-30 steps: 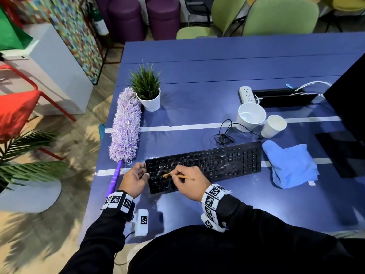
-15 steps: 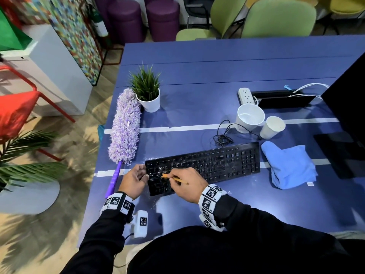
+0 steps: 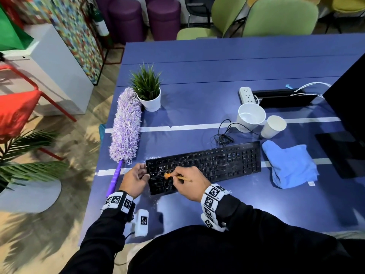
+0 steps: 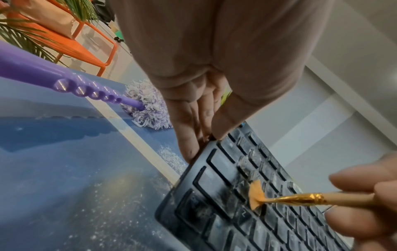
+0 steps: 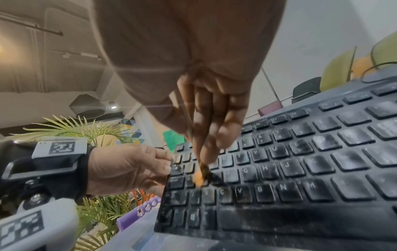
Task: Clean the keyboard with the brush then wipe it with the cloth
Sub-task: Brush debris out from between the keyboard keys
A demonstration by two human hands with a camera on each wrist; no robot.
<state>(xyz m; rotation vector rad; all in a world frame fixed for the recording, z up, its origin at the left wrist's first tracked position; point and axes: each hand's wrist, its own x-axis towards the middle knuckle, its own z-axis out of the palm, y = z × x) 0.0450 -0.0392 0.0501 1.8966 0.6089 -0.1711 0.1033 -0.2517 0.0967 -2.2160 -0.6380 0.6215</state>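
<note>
A dusty black keyboard [image 3: 217, 162] [image 4: 257, 195] [image 5: 300, 169] lies on the blue table [image 3: 217, 76]. My right hand [image 3: 187, 180] [image 5: 206, 129] pinches a small wooden brush [image 3: 178, 177] [image 4: 300, 198]. Its orange bristles [image 4: 255, 195] [image 5: 198, 177] touch the keys at the keyboard's left end. My left hand [image 3: 136, 177] [image 4: 193, 129] [image 5: 128, 169] holds the keyboard's left edge with curled fingers. A blue cloth [image 3: 290, 167] lies folded just right of the keyboard.
A purple fluffy duster [image 3: 126, 125] [image 4: 148, 108] lies left of the keyboard, beside a potted plant [image 3: 148, 89]. Two white cups [image 3: 250, 117], a coiled cable [image 3: 223, 135], a power strip [image 3: 246, 94] and a dark monitor [image 3: 347, 107] stand behind and to the right. White dust speckles the table [image 4: 96, 195].
The brush tip has shifted slightly across the left keys in small strokes. My left hand has kept its hold on the keyboard edge.
</note>
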